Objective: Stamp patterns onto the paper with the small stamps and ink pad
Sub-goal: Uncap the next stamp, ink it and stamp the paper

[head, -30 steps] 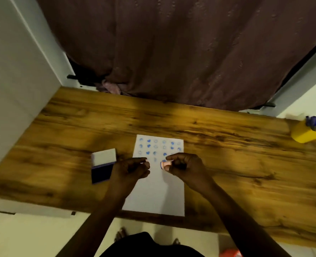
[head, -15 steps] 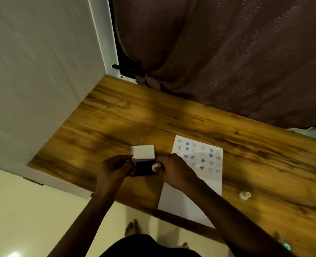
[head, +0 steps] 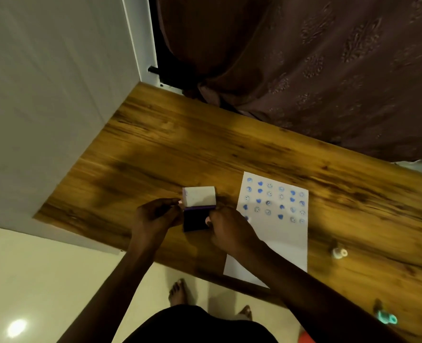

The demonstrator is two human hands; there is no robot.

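The ink pad [head: 194, 220] lies open on the wooden table, its white lid [head: 199, 196] raised behind the dark pad. My left hand [head: 155, 217] grips the pad's left edge with curled fingers. My right hand [head: 228, 227] pinches a small pink stamp [head: 208, 220] and holds it against the pad's right side. The white paper [head: 276, 236] lies just right of the pad. Its upper part carries rows of blue hearts and smiley faces. My right forearm covers the paper's lower left corner.
A small white stamp [head: 339, 253] lies on the table right of the paper, and a teal one [head: 386, 318] lies near the front edge. A white wall borders the table [head: 155, 149] on the left. A brown curtain [head: 303, 70] hangs behind it.
Both hands have left the paper and gone left to the ink pad. The right hand brought the stamp onto the pad. My view has swung left.
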